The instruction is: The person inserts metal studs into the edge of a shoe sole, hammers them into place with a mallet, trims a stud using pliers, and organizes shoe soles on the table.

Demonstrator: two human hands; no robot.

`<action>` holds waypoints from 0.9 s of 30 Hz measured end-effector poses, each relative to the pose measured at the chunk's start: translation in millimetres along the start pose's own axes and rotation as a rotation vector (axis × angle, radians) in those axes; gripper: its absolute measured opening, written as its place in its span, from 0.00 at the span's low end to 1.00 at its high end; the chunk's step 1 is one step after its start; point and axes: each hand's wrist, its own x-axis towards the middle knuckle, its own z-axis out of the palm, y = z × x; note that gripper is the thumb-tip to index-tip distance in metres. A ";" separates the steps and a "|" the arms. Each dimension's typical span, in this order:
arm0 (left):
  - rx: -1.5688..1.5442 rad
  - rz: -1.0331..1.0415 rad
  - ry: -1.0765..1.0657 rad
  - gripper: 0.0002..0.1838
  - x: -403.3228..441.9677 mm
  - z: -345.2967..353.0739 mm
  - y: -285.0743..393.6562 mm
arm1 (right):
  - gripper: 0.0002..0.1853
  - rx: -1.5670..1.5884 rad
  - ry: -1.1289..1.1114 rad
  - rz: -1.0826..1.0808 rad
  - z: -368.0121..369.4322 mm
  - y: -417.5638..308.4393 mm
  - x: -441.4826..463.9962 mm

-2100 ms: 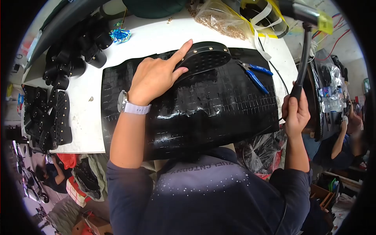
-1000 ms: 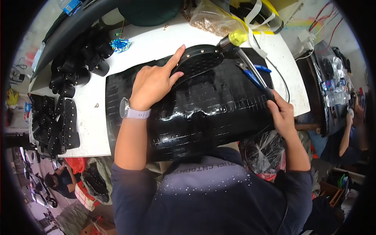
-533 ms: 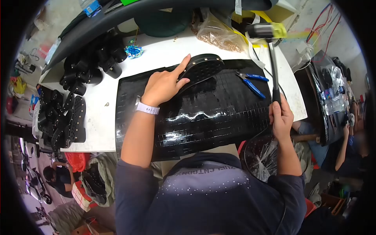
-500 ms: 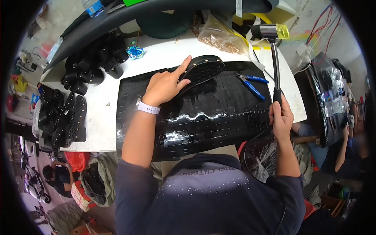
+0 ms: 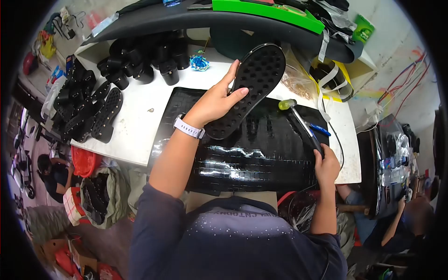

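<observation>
My left hand (image 5: 218,100), with a pale watch on the wrist, grips a black shoe sole (image 5: 261,74) by its edge. The sole is tilted, its dimpled face toward me and one end near the black mat. Small metal studs show along its rim. In my right hand (image 5: 327,167) is the dark handle of a hammer (image 5: 302,123) with a yellow-green tip, its head low over the mat's right part. Blue pliers (image 5: 320,130) lie beside the hammer, partly hidden behind it. Under both hands spreads the glossy black crocodile-patterned mat (image 5: 252,161).
Several black studded soles (image 5: 106,114) are piled on the white table (image 5: 133,135) at left. Black heeled shoe parts (image 5: 135,60) stand behind them, near a blue flower (image 5: 199,63). A bag of small brass-coloured pieces (image 5: 298,86) sits at the back. A co-worker (image 5: 406,219) is at right.
The hammer has come down from upright to a low slant over the mat. My left hand has turned the sole from a nearly edge-on view to show its dimpled face. The view has shifted too.
</observation>
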 end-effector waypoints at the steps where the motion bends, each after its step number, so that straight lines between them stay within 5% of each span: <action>1: -0.055 -0.008 -0.006 0.42 -0.9 0.2 0.7 | 0.15 -0.025 0.006 -0.008 1.8 -1.7 1.1; 11: -0.436 -0.097 0.013 0.36 -9.4 6.9 11.7 | 0.16 -0.196 -0.013 -0.141 7.7 -1.8 4.9; 27: -0.581 -0.206 0.192 0.26 -14.4 -4.1 4.1 | 0.19 -0.111 0.029 -0.147 19.6 -9.5 4.5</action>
